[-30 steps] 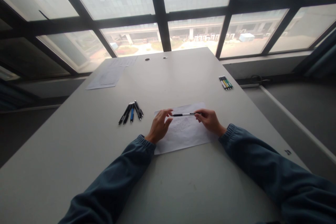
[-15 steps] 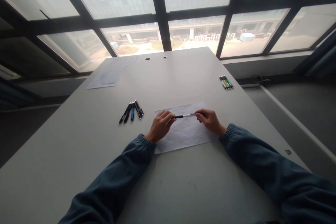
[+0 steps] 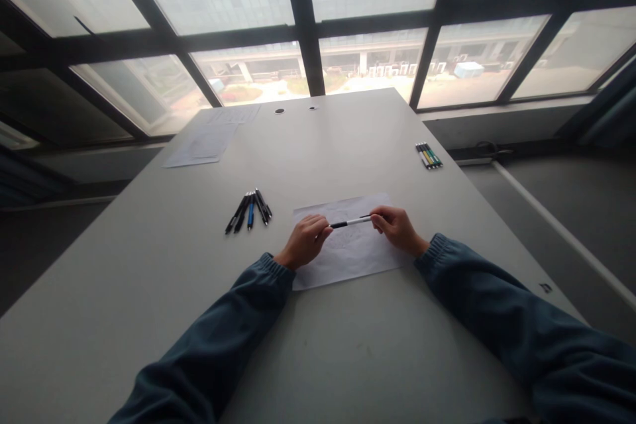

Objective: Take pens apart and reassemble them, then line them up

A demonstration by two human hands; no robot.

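Note:
A black and white pen (image 3: 350,222) is held nearly level between my two hands. My left hand (image 3: 305,238) is closed, its thumb and fingers pinching the black end. The other end, with a dark clip, sits in the closed fingers of my right hand (image 3: 395,228). Under both hands lies a sheet of white paper (image 3: 348,258) with faint drawn lines on it. To the left of my left hand, several pens (image 3: 242,212), mostly black, are fanned out on the table, with a blue pen (image 3: 251,214) among them.
More pens (image 3: 428,156) with white, yellow and green barrels lie side by side near the right edge of the white table (image 3: 318,159). Papers (image 3: 203,139) lie at the far left. Two round holes (image 3: 279,111) mark the far end, before the windows.
The black end of the pen has dipped slightly at my left hand, whose fingers have shifted a little. My right hand stays in place.

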